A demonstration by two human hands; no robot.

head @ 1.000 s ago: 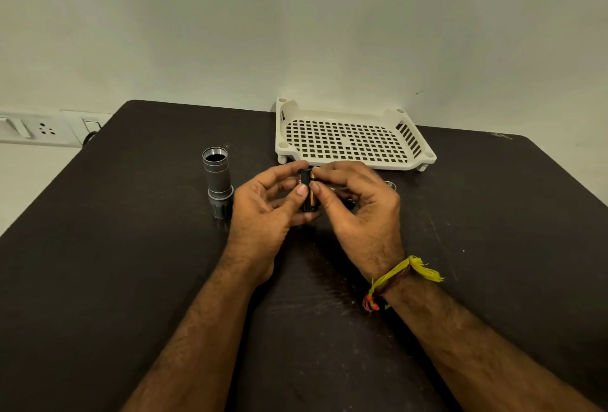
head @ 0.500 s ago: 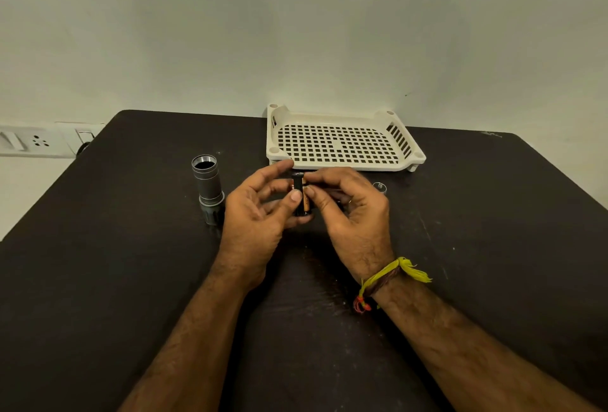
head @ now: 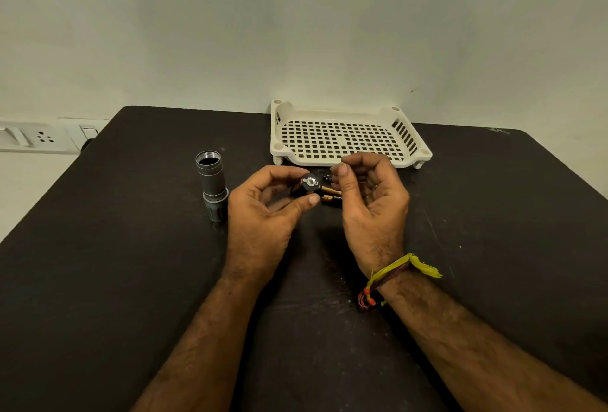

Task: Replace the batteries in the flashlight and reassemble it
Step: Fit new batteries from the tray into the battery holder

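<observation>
- nearest, the left hand (head: 263, 210) pinches a small black cylindrical battery holder (head: 310, 183) between thumb and fingers, its round metal-tabbed end facing up.
- right hand (head: 368, 194), just beside it, is loosely curled; what it holds, i cannot tell.
- two copper-and-black batteries (head: 330, 194) lie on the dark worktop (head: 98, 263) between both hands, long axes left-right.
- farther left, the grey metal flashlight tube (head: 212, 181) stands upright, threaded mouth open, closer to the left hand.
- farthest, a white perforated plastic tray (head: 342, 138).

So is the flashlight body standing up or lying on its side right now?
Standing upright. The flashlight body rests on its wider dark end on the table, with the open threaded mouth facing up, left of both hands and untouched.
</observation>
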